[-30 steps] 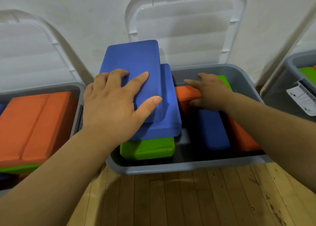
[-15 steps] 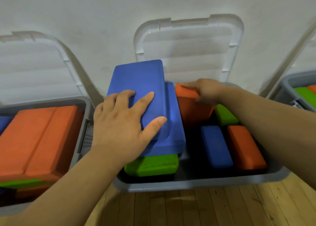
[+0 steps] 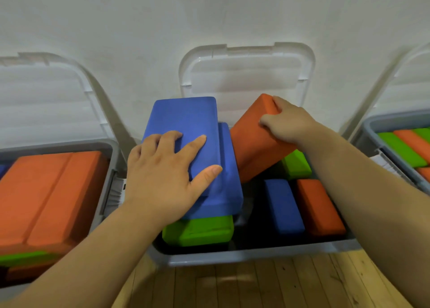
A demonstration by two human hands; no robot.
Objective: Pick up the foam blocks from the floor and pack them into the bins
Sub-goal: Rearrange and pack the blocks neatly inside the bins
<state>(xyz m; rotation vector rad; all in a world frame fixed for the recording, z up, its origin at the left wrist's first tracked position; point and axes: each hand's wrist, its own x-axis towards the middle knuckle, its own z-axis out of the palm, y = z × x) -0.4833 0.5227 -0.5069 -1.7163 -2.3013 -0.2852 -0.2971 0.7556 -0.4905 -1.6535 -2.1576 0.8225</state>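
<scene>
The middle grey bin holds several foam blocks. On its left side a blue block lies on a second blue block, which lies on a green block. My left hand rests flat on the top blue block, fingers spread. My right hand grips the far end of an orange block and holds it tilted up above the bin. Under it lie a green block, a blue block and an orange block.
A grey bin at the left is packed with orange blocks over green. Another grey bin at the right holds green and orange blocks. Clear lids lean on the white wall, one behind the middle bin. Wooden floor lies in front.
My right hand took hold of the orange block at the back of the bin and lifted its far end up, tilting it. My left hand stayed on the blue stack.
</scene>
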